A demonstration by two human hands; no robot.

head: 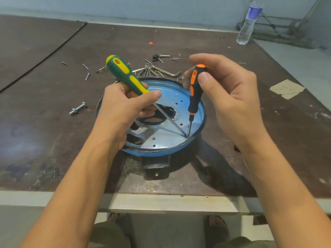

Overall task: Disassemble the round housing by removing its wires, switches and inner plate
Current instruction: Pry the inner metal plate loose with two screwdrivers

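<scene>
So the left hand point(125, 104) grips the green-and-yellow screwdriver point(125, 76), the right hand point(223, 97) pinches the orange-and-black screwdriver point(195, 90), tips meeting near the rim. I'd lever gently and keep both tips seated so nothing slips. The round housing point(152, 154) sits on the table point(53, 122) by its front edge: shallow, blue, holed inner plate point(166, 138) still in.
</scene>
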